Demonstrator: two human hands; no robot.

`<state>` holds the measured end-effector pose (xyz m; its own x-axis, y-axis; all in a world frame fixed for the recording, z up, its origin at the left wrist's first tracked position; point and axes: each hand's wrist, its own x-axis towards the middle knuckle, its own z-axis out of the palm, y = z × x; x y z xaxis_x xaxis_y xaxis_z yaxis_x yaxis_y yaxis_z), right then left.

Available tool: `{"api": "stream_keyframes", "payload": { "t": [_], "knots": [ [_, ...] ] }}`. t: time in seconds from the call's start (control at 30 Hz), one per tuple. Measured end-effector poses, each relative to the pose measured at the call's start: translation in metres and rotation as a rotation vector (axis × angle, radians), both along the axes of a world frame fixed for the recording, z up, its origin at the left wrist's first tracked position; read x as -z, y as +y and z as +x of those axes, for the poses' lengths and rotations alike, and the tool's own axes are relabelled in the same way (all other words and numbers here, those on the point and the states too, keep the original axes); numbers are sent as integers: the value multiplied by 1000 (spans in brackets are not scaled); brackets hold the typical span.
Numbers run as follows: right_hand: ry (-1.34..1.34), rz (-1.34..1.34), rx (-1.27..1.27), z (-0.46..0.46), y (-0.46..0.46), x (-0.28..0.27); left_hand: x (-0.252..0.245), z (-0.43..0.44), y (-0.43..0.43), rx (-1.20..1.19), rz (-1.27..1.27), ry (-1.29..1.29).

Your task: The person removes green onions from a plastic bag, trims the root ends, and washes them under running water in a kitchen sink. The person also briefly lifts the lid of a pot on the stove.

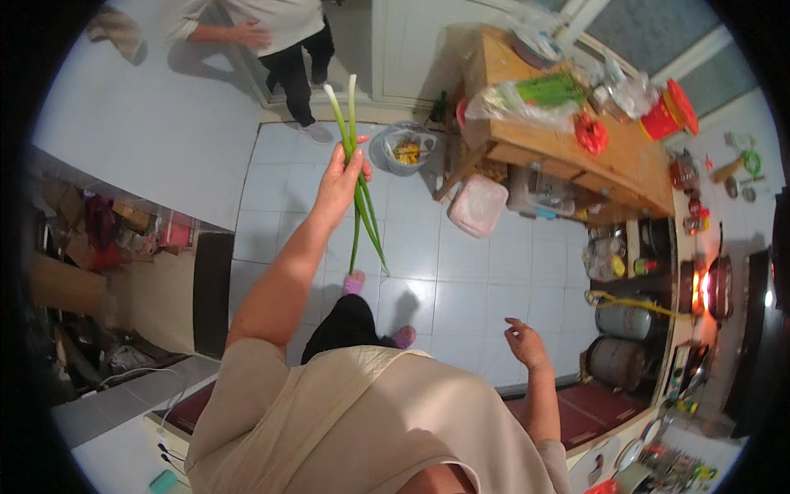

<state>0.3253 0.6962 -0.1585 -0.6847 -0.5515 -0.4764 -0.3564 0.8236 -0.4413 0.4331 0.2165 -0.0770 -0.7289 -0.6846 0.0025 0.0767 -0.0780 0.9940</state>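
Observation:
Two green onions (363, 207) with white root ends are gripped in my left hand (349, 163), held out over the tiled floor. Their white ends point away from me and their green leaves hang back towards my slippers. My right hand (523, 341) is low on the right, its fingers slightly apart, with no object seen in it. Beyond the left hand, just to its right, stands a lined waste bin (376, 152) with yellow and orange scraps inside.
A wooden table (524, 148) at the upper right bears bagged green vegetables (549, 91) and a red container (660, 117). A pink-lidded box (479, 205) sits below it. Flames burn under a pan (721, 288) at far right. Another person (290, 55) stands at the top left.

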Motion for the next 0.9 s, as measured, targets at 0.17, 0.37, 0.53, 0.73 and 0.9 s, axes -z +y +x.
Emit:
{"api": "stream_keyframes", "payload": {
  "t": [0.17, 0.37, 0.53, 0.73, 0.9],
  "knots": [
    [-56, -28, 9, -20, -74, -6, 14, -27, -107, -149, -31, -37],
    [-60, 100, 94, -15, -96, 20, 16, -66, -228, -110, -29, 36],
    [-138, 149, 283, 0, -95, 35, 34, -97, -291, -138, -32, 23],
    [-279, 145, 532, 21, -96, 36, 49, -128, -336, -139, 26, 26],
    [-371, 186, 608, 27, -100, 36, 48, -149, -363, -173, -7, 14]
  ]
}}
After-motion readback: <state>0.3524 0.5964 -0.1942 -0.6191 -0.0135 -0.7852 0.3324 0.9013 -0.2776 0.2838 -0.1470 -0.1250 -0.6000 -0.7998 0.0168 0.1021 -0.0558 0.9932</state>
